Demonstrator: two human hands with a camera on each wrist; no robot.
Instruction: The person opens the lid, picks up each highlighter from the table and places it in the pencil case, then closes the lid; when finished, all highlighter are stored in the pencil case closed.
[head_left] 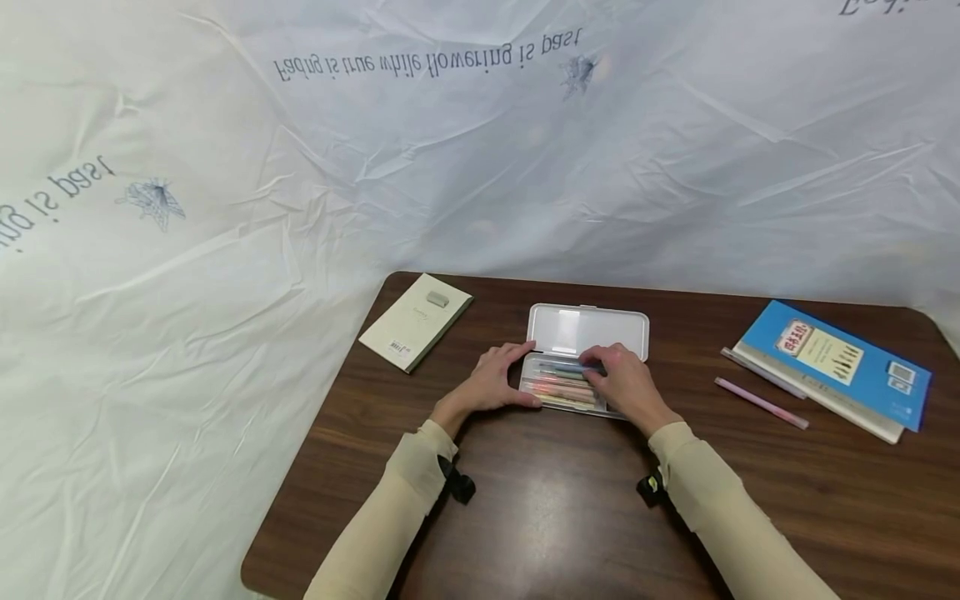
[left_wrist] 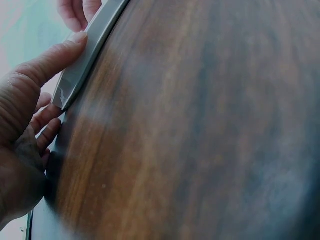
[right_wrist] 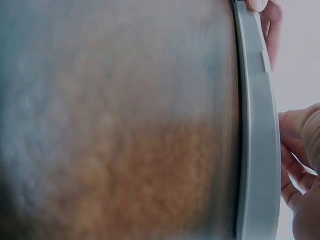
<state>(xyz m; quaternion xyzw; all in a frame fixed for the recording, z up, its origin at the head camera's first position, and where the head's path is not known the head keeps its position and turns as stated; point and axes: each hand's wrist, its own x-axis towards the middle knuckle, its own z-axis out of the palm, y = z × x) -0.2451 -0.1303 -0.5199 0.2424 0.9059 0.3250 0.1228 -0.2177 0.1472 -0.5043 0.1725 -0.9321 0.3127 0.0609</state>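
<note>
A white pencil case lies unfolded on the table, its lid tipped back. Several pens in pink, green and blue lie side by side in its lower half. My left hand grips the case's left end, thumb along the front edge and fingers at the back. In the left wrist view that thumb presses the grey rim. Over the right half of the case, my right hand pinches a bluish pen among the others; its far end is hidden. The front wall partly covers those fingertips.
A cream notebook with a grey eraser on it lies at back left. To the right are a pink pen, a blue book and a clear, ruler-like strip. A white sheet hangs behind the brown table.
</note>
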